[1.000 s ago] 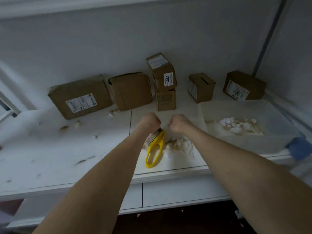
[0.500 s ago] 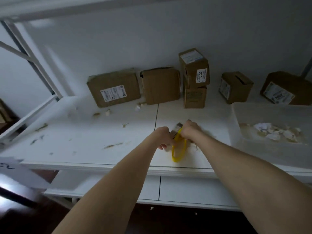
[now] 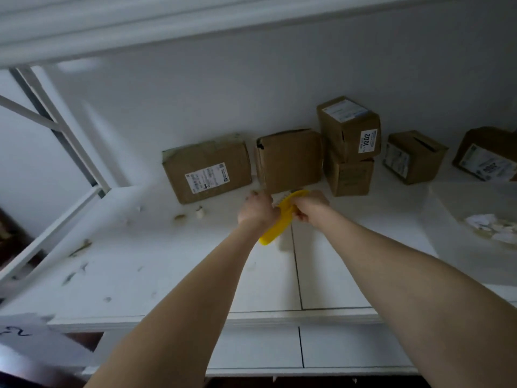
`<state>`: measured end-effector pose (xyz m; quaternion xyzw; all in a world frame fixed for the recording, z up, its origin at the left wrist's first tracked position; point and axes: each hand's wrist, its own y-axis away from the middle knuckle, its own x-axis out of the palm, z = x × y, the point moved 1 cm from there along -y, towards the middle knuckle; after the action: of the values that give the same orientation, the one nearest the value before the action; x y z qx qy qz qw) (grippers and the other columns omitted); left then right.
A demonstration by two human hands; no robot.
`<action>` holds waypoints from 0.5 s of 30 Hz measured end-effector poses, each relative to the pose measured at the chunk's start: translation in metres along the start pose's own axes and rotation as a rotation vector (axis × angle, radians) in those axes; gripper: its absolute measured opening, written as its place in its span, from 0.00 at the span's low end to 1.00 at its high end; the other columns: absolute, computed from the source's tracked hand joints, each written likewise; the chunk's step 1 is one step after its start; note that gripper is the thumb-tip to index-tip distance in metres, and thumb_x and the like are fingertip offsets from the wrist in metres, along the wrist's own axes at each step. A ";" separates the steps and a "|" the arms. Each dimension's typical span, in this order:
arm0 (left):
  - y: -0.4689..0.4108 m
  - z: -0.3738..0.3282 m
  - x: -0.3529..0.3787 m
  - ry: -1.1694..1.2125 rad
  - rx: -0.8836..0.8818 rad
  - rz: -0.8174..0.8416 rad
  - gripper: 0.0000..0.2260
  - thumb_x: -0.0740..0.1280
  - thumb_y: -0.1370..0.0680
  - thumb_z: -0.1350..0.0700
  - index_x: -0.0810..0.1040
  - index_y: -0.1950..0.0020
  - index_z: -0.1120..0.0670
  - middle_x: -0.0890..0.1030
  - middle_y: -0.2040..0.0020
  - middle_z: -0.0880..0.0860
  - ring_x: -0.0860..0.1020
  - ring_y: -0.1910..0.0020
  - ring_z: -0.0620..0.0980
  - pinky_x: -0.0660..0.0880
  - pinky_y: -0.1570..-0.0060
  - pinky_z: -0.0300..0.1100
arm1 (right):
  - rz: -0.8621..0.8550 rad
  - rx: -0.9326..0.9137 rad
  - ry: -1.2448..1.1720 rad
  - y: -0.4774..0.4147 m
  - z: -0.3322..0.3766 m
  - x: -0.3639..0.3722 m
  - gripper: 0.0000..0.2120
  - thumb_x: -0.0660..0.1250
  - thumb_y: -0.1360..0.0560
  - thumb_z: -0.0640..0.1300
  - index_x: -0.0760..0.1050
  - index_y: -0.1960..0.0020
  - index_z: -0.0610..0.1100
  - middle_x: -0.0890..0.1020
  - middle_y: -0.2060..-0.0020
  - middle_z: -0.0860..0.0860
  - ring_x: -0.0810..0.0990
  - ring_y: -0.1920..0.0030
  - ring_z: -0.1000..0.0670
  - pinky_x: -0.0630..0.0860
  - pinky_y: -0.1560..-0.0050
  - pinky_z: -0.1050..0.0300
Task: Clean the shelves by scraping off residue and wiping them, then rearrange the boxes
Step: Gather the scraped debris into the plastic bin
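Head view: yellow brush (image 3: 272, 234) partly behind left hand (image 3: 257, 210) and right hand (image 3: 310, 206)

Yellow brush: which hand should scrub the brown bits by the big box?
Left, probably. Both hands grip the yellow brush, but the left hand is closer to the brown bits; the right hand would reach across.

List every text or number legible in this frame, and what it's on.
"1002": white label on the side of the top stacked box.
Its top label: too blurred.
Shipping label on the left box: too blurred.
Labels on the small box and the far-right box: too blurred.
Print on the lower stacked box: unreadable.
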<state>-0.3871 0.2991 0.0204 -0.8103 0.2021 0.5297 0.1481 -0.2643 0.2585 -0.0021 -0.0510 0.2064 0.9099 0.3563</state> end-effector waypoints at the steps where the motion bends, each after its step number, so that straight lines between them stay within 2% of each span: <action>1: -0.003 0.010 -0.008 -0.010 0.074 -0.020 0.15 0.62 0.24 0.48 0.76 0.41 0.54 0.75 0.42 0.57 0.75 0.41 0.56 0.74 0.47 0.46 | -0.026 0.001 -0.038 -0.001 0.004 0.014 0.03 0.67 0.26 0.36 0.74 0.54 0.42 0.78 0.60 0.43 0.76 0.72 0.49 0.76 0.77 0.60; 3: -0.012 0.028 -0.018 -0.097 0.216 0.071 0.17 0.59 0.24 0.42 0.78 0.51 0.55 0.79 0.50 0.59 0.77 0.46 0.56 0.70 0.55 0.43 | -0.045 -0.006 -0.087 -0.001 0.014 0.039 0.05 0.68 0.28 0.35 0.74 0.54 0.42 0.78 0.58 0.43 0.78 0.68 0.48 0.79 0.73 0.56; 4: -0.017 0.038 -0.019 -0.149 0.256 0.141 0.19 0.59 0.23 0.42 0.78 0.51 0.56 0.80 0.50 0.60 0.78 0.46 0.57 0.70 0.55 0.43 | -0.045 -0.005 -0.120 -0.003 0.018 0.052 0.04 0.68 0.29 0.35 0.75 0.58 0.41 0.78 0.59 0.42 0.79 0.66 0.47 0.81 0.67 0.52; 5: -0.023 0.049 -0.019 -0.178 0.280 0.185 0.17 0.59 0.21 0.44 0.78 0.47 0.57 0.81 0.48 0.59 0.78 0.45 0.57 0.71 0.52 0.44 | -0.047 0.006 -0.161 -0.005 0.022 0.064 0.05 0.67 0.29 0.34 0.74 0.61 0.41 0.79 0.60 0.42 0.79 0.66 0.46 0.82 0.61 0.48; 6: -0.030 0.060 -0.018 -0.177 0.275 0.215 0.15 0.60 0.21 0.48 0.77 0.43 0.57 0.81 0.47 0.57 0.79 0.45 0.56 0.74 0.49 0.45 | -0.041 0.021 -0.203 -0.008 0.023 0.076 0.05 0.66 0.29 0.34 0.74 0.62 0.42 0.79 0.60 0.42 0.79 0.66 0.47 0.82 0.60 0.48; 8: -0.042 0.078 -0.015 -0.129 0.222 0.248 0.11 0.59 0.20 0.53 0.76 0.42 0.56 0.82 0.48 0.56 0.81 0.48 0.54 0.77 0.47 0.48 | -0.028 0.039 -0.230 -0.009 0.025 0.092 0.01 0.66 0.26 0.38 0.74 0.55 0.42 0.78 0.57 0.42 0.78 0.67 0.49 0.79 0.65 0.52; 10: -0.057 0.093 -0.012 -0.117 0.254 0.195 0.12 0.57 0.18 0.55 0.74 0.38 0.56 0.79 0.42 0.56 0.78 0.44 0.55 0.76 0.43 0.49 | -0.030 0.014 -0.167 -0.010 0.025 0.101 0.07 0.66 0.24 0.46 0.73 0.54 0.42 0.78 0.62 0.43 0.76 0.68 0.49 0.78 0.64 0.54; 12: -0.078 0.106 -0.009 -0.058 0.337 0.116 0.19 0.54 0.18 0.59 0.64 0.26 0.52 0.70 0.29 0.53 0.72 0.33 0.55 0.69 0.34 0.49 | -0.072 0.006 -0.071 -0.011 0.021 0.103 0.11 0.67 0.24 0.50 0.71 0.58 0.43 0.75 0.65 0.45 0.74 0.66 0.48 0.75 0.61 0.54; 13: -0.087 0.109 -0.010 -0.036 0.376 0.081 0.24 0.53 0.19 0.62 0.57 0.23 0.49 0.64 0.26 0.51 0.67 0.29 0.54 0.65 0.30 0.48 | -0.097 0.013 -0.040 -0.014 0.017 0.102 0.11 0.67 0.24 0.50 0.70 0.58 0.45 0.75 0.64 0.45 0.74 0.65 0.48 0.74 0.62 0.55; 15: -0.101 0.109 -0.008 -0.101 0.382 0.089 0.26 0.52 0.19 0.65 0.53 0.22 0.50 0.60 0.24 0.52 0.63 0.26 0.54 0.60 0.28 0.44 | -0.147 0.039 0.007 -0.023 0.007 0.096 0.10 0.67 0.24 0.47 0.69 0.58 0.44 0.73 0.66 0.46 0.72 0.67 0.48 0.70 0.68 0.58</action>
<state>-0.4279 0.4386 -0.0125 -0.7301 0.3269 0.5280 0.2852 -0.3195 0.3372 -0.0265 -0.0623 0.2211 0.8770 0.4221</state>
